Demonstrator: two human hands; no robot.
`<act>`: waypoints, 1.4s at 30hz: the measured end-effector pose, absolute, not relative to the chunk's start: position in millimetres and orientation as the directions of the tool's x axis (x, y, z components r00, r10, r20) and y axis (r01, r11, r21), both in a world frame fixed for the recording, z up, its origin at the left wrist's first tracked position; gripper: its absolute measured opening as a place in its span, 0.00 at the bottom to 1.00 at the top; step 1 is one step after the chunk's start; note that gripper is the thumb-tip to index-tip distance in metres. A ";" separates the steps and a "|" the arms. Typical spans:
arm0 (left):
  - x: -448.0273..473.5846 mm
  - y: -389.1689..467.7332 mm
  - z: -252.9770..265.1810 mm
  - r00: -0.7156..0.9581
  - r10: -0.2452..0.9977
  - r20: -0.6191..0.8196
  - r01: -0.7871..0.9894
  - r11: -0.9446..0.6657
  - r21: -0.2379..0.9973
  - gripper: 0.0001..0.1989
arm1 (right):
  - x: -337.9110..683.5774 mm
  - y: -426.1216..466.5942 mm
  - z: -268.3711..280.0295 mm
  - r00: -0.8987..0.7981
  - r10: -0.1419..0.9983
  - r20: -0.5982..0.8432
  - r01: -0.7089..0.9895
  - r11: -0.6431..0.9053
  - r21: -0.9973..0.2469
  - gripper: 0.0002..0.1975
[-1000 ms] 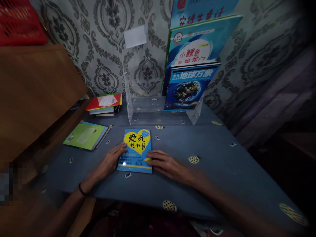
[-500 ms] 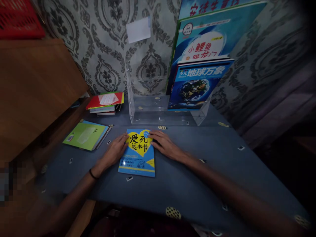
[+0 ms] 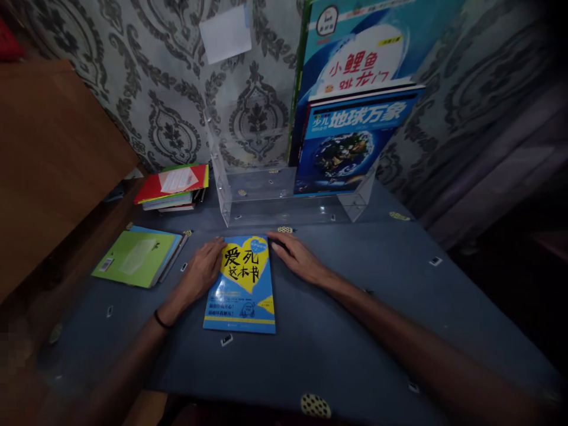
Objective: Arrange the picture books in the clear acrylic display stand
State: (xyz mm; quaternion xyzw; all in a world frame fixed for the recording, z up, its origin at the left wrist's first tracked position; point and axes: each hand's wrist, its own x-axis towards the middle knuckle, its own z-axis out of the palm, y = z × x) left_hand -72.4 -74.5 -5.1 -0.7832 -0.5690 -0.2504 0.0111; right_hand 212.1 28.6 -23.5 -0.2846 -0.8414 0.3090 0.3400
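A blue book (image 3: pixel 239 296) with a yellow heart and black characters on its cover lies flat on the table, its front cover up. Against its upper left edge, my left hand (image 3: pixel 205 266) holds the side with curled fingers; a dark band circles that wrist. Across from it, my right hand (image 3: pixel 295 254) grips the upper right corner, fingers at the top and thumb by the side edge. The fingertips are partly hidden at the book's edges.
Behind the book stands a clear acrylic rack (image 3: pixel 284 207) with upright picture books (image 3: pixel 341 154) at its right side. To the left are a stack of books (image 3: pixel 173 186) and a green book (image 3: pixel 133 257) on others. A wooden cabinet (image 3: pixel 57 154) borders the dark tablecloth (image 3: pixel 355 343).
My view has shifted, making the book look nearer and lower. My right fingers have slid off the cover to its upper right corner; my left hand stays along the left edge.
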 end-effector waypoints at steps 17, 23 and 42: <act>-38.6 -28.6 0.1 0.499 0.820 0.279 0.796 -0.561 0.225 0.29 | 218.1 27.3 -14.2 -0.632 0.719 0.288 0.192 0.505 -0.841 0.25; -15.1 -15.9 4.6 0.530 0.811 0.247 0.787 -0.579 0.212 0.27 | 218.1 28.2 -15.4 -0.626 0.719 0.301 0.183 0.510 -0.840 0.24; -9.5 -44.3 6.6 0.550 0.796 0.253 0.783 -0.597 0.174 0.25 | 214.7 30.2 -19.5 -0.626 0.719 0.302 0.158 0.496 -0.854 0.25</act>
